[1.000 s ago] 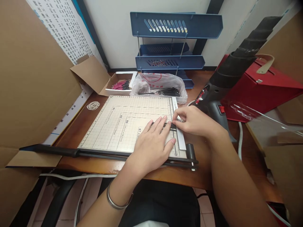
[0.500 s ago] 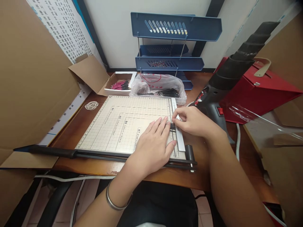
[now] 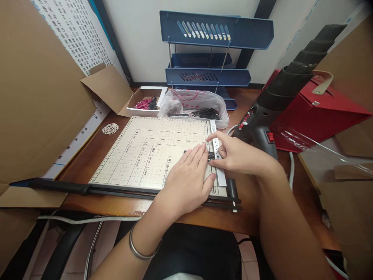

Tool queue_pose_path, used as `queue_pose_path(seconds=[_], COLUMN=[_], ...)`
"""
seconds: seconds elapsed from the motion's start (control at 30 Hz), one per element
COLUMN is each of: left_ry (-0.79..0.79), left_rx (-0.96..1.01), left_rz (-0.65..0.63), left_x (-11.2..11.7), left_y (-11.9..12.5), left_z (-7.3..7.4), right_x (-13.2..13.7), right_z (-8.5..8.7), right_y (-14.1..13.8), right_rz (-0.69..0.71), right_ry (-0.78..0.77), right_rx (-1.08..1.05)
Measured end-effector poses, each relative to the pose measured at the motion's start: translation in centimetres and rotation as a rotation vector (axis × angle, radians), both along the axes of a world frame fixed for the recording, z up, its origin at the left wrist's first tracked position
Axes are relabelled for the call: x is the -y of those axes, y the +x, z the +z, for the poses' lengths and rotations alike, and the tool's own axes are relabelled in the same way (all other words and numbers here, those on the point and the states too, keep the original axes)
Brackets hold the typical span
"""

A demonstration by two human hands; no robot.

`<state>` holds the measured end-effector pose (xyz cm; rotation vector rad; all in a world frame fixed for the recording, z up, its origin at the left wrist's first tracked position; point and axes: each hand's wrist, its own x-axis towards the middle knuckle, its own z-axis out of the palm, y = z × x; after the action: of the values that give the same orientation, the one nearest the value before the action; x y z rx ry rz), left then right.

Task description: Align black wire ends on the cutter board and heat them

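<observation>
A cream paper cutter board (image 3: 151,155) with a printed grid lies on the wooden desk (image 3: 96,155). My left hand (image 3: 186,179) lies flat on its right part, fingers stretched out, pressing down a small bundle of thin black sticks (image 3: 211,156). My right hand (image 3: 236,155) rests at the white ruler strip (image 3: 217,149) on the board's right edge, thumb and fingers closed on the sticks' end. The cutter's black blade arm (image 3: 96,189) lies lowered along the near edge.
Behind the board a clear plastic bag (image 3: 195,107) holds black sticks, and a small white box (image 3: 147,104) holds pink ones. Blue stacked trays (image 3: 210,74) stand at the back. A black heat gun (image 3: 279,93) and red box (image 3: 317,112) sit right. Cardboard (image 3: 37,97) walls the left. Rubber bands (image 3: 110,128) lie nearby.
My right hand has slid a little along the ruler strip, its index finger stretched further across the strip. The left hand keeps pressing in the same place.
</observation>
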<state>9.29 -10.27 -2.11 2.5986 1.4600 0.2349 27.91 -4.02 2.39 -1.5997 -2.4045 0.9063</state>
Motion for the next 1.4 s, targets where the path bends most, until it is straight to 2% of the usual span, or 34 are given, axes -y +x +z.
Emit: queue_pose_path(seconds=[0.33,0.6,0.93,1.17,1.33,1.4], left_ry=[0.017,-0.013,-0.019,-0.006,0.005,-0.005], left_rx=[0.055,0.024,0.031,0.041,0.033,0.025], left_rz=[-0.001,-0.012,0.002,0.017,0.014,0.015], left_x=[0.1,0.0,0.0,0.1,0.1,0.0], left_y=[0.0,-0.2,0.0,0.1,0.1,0.1], left_z=[0.1,0.2,0.5,0.2,0.2,0.2], right_x=[-0.4,-0.2,-0.4,0.1,0.3,0.2], right_z=[-0.6,-0.3,-0.5,-0.3,-0.3,-0.3], right_y=[0.2,0.0,-0.1,-0.4,-1.2,-1.2], right_rz=[-0.077,-0.038,-0.092,0.003,-0.049,-0.028], right_ry=[-0.030,0.025,0.076,0.100,0.147,0.134], right_rx=[-0.011,0.033,0.009,0.014,0.081,0.065])
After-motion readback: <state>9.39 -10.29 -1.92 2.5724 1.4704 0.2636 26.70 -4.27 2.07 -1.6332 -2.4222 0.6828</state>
